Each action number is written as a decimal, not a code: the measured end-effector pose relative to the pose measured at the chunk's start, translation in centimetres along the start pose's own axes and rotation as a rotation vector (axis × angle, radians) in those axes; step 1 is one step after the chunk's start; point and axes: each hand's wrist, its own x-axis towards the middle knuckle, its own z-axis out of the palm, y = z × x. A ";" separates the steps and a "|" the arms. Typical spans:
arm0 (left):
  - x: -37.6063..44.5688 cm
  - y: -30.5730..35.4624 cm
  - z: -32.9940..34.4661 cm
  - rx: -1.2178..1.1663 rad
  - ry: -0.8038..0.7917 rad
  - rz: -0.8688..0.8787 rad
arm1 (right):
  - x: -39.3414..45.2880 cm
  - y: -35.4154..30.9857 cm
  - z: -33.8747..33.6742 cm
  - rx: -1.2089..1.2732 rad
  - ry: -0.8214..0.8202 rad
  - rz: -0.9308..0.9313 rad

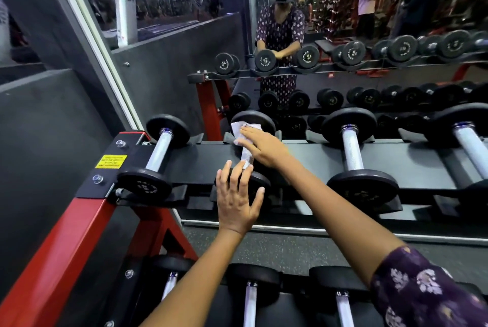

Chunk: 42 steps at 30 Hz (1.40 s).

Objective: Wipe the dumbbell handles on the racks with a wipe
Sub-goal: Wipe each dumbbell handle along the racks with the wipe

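Note:
A black dumbbell (pixel 257 120) with a silver handle lies second from the left on the top shelf of the rack (pixel 200 155). A white wipe (pixel 244 131) is draped over its handle. My right hand (pixel 264 148) presses the wipe flat against the handle, fingers extended. My left hand (pixel 237 200) rests with spread fingers on the near weight plate of the same dumbbell. To the left lies another dumbbell (pixel 161 151), and to the right one more (pixel 352 151), both with bare silver handles.
The red-and-black rack (pixel 87 218) has a lower shelf with several dumbbells (pixel 249 297). A mirror (pixel 369 36) behind the rack reflects me and other people. A grey wall (pixel 66 120) stands at the left. A yellow warning label (pixel 111 161) is on the rack's end.

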 end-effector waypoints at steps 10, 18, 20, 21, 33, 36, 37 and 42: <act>0.1 0.2 -0.1 -0.028 0.006 -0.016 | 0.9 -0.3 -0.5 -0.247 -0.087 -0.109; 0.3 -0.1 -0.3 -0.041 -0.006 -0.050 | 0.6 -0.6 -0.8 -0.258 -0.112 -0.131; 0.1 -0.2 -0.5 -0.040 -0.025 -0.026 | 0.7 -1.1 -0.9 -0.164 -0.153 -0.101; 0.0 -0.2 -0.6 -0.038 -0.036 -0.012 | 0.1 -1.3 -1.2 -0.111 -0.160 -0.106; 0.0 -0.2 -1.2 -0.020 -0.109 -0.002 | -2.2 -2.6 -1.4 0.122 -0.291 -0.024; 0.1 -0.1 -1.3 -0.007 -0.117 0.007 | -3.0 -2.5 -1.6 0.141 -0.351 -0.008; 0.1 -0.1 -1.4 -0.003 -0.120 0.004 | -2.5 -2.6 -2.0 0.094 -0.350 -0.006; 0.1 -0.2 -1.9 -0.007 -0.148 0.014 | -1.4 -2.6 -2.9 0.178 -0.262 0.093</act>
